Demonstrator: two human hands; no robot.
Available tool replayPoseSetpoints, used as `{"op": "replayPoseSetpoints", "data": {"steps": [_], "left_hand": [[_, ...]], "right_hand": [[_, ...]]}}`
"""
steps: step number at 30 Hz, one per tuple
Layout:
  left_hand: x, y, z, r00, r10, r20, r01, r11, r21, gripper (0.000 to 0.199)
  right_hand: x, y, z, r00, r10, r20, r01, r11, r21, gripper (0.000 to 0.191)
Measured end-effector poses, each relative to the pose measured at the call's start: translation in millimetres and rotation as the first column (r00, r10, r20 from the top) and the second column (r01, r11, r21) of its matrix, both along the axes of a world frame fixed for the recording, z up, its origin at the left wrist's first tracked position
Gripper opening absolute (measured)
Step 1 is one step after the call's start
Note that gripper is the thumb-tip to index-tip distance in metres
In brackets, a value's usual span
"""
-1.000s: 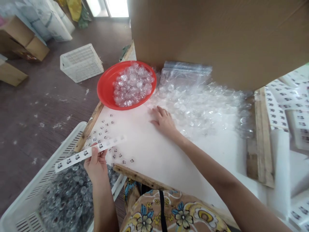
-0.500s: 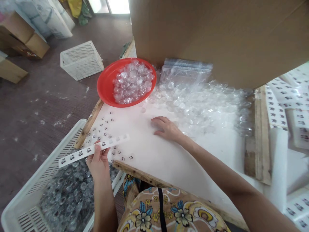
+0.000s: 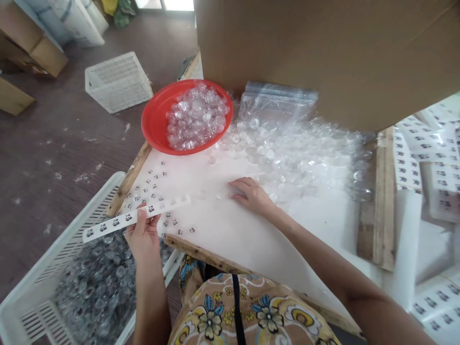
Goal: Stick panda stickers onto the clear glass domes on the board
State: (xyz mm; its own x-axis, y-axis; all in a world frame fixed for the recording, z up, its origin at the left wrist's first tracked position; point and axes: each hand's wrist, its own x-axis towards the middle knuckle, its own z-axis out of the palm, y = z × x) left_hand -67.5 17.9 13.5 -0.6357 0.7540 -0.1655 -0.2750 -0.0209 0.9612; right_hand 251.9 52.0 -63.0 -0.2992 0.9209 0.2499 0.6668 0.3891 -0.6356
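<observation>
Cardboard (image 3: pixel 323 57) stands behind the red basin (image 3: pixel 153 124). White tabletop (image 3: pixel 215 244) spreads before the basin; left and nearer me sits a slotted crate (image 3: pixel 27 292). Also nearer than the basin, my left hand (image 3: pixel 144 235) pinches a panda-sticker strip (image 3: pixel 120 222); my right hand (image 3: pixel 252 196) bends low, its grip unclear to me. Clear round pieces (image 3: pixel 302 158) lie right of the basin.

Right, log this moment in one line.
left hand: holds strip | right hand: at table, near clear pieces | basin: more pieces inside
</observation>
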Motion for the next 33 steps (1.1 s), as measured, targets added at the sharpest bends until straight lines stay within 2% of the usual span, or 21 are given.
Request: {"op": "replayPoseSetpoints", "data": {"steps": [4,10,14,18,23,29,33], "left_hand": [[-2.5,0.5,2.5,1.000,0.007,-0.007,-0.007,1.000,0.024,0.029],[-3.2,-0.1,5.1,1.000,0.022,0.013,-0.022,0.999,0.040,0.028],[-5.7,-2.3,6.4,0.999,0.037,0.039,-0.039,0.998,0.039,0.027],[-5.6,-3.2,4.2,0.998,0.052,0.045,-0.053,0.998,0.021,0.025],[-2.7,-1.3,4.6,0.999,0.031,0.035,-0.032,0.999,0.019,0.027],[-5.0,-2.6,5.8,0.998,0.049,0.043,-0.050,0.999,0.021,0.027],[-5.0,-4.0,1.6,0.997,0.041,0.059,-0.042,0.999,0.010,0.027]], "right_hand": [[-10.6,-4.3,5.2,0.999,-0.038,0.034,0.037,0.999,0.038,0.027],[-34.8,-3.6,9.4,0.989,0.103,0.109,-0.110,0.992,0.060,0.025],[-34.9,-4.8,8.4,0.986,0.142,0.088,-0.145,0.989,0.035,0.022],[-32.7,-4.5,8.8,0.995,0.094,0.025,-0.095,0.995,0.026,0.024],[-41.7,12.5,9.0,0.996,0.079,0.030,-0.078,0.997,-0.020,0.034],[-49.5,29.8,11.3,0.987,0.121,0.104,-0.113,0.990,-0.084,0.024],[-51.3,34.6,20.4,1.000,0.018,0.018,-0.014,0.981,-0.192,0.024]]}}
